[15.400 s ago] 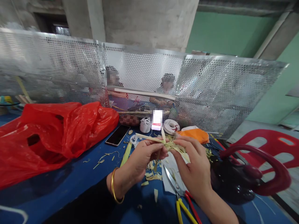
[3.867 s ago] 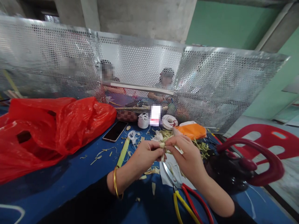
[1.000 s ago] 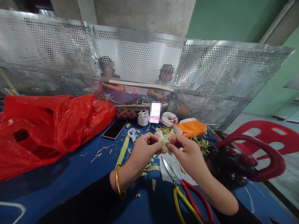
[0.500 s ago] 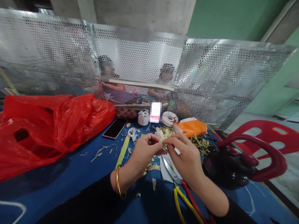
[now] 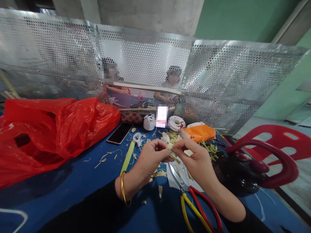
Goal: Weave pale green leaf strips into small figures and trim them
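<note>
My left hand (image 5: 148, 158) and my right hand (image 5: 194, 159) meet above the blue table (image 5: 73, 187), both pinched on a small pale woven leaf piece (image 5: 172, 149). A gold bangle (image 5: 122, 193) circles my left wrist. Under my right hand lie scissors (image 5: 191, 197) with red and yellow handles, resting on a white sheet. A green leaf strip (image 5: 127, 157) lies flat on the table left of my left hand. Pale leaf cuttings (image 5: 157, 174) are scattered beneath both hands.
A big red plastic bag (image 5: 48, 129) fills the left. A phone (image 5: 120, 133), thread spools (image 5: 149, 122), a tape roll (image 5: 177, 123) and an orange pouch (image 5: 200, 132) sit at the back. A dark handbag (image 5: 240, 176) stands right. Behind a perforated metal screen (image 5: 218, 84), other people sit.
Long strips stuck out of the woven piece at first; now it is small and compact. Over the last second my right hand shifted slightly on it. Both hands stay pinched together.
</note>
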Demonstrator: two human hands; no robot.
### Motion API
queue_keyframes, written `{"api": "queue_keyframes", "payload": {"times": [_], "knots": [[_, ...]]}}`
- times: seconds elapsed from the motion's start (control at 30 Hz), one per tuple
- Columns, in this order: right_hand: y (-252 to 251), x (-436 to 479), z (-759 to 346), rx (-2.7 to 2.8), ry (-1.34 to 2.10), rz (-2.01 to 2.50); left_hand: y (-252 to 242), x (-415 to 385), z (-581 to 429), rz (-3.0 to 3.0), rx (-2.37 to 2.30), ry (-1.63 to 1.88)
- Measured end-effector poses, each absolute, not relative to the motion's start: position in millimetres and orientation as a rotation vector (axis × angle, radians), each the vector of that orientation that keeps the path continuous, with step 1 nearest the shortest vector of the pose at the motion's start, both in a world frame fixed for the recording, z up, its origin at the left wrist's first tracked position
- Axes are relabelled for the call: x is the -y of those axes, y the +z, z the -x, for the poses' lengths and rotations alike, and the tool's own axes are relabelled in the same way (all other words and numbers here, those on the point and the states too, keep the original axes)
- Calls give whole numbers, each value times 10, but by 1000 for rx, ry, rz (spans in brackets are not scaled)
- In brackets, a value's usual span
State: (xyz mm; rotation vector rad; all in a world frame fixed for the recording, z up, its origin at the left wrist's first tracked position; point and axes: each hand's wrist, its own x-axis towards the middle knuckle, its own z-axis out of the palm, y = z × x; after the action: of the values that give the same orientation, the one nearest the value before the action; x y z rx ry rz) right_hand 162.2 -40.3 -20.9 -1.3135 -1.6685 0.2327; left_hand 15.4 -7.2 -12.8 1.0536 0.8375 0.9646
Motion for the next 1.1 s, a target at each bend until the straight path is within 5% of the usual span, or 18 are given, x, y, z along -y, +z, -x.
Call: {"api": "queue_keyframes", "payload": {"times": [0.3,0.63,0.83,1.1], "knots": [[-235,421,-1579,1895,-151,1227,-151,60,-162,-946,-845,975],[-225,325,-1666,1579,347,1327,-141,64,-159,-1032,-843,936],[-231,298,-1652,1353,1055,1243,-127,50,-160,-1080,-849,921],[-226,329,-1601,1301,1035,1264,-176,50,-156,-1067,-839,909]]}}
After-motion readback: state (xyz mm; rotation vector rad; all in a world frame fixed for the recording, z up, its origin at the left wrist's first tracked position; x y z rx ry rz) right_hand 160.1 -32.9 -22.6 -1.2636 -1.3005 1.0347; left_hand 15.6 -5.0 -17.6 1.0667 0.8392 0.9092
